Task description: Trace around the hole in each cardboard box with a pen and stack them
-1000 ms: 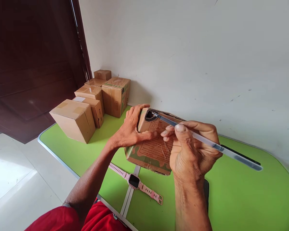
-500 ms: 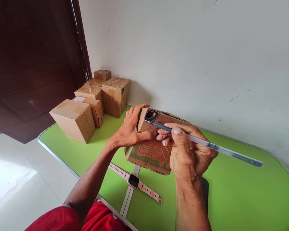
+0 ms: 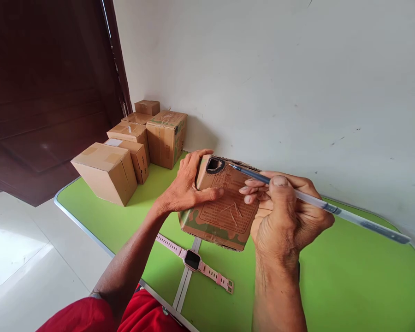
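A brown cardboard box [image 3: 224, 207] with green camouflage print and a dark round hole near its top left corner stands on the green table [image 3: 349, 281]. My left hand [image 3: 188, 184] grips the box's left side, thumb across its top face. My right hand [image 3: 283, 214] is closed round a long clear pen [image 3: 318, 203], whose tip rests on the box's top edge just right of the hole.
Several taped cardboard boxes [image 3: 105, 170] are stacked at the table's far left corner by a dark wooden door [image 3: 48, 92]. A pink smartwatch [image 3: 193, 260] lies flat near the table's front edge. A white wall runs behind the table.
My right hand has moved right and slightly up with the pen; its tip went from the hole to the box's top edge. The left hand and box stayed put.
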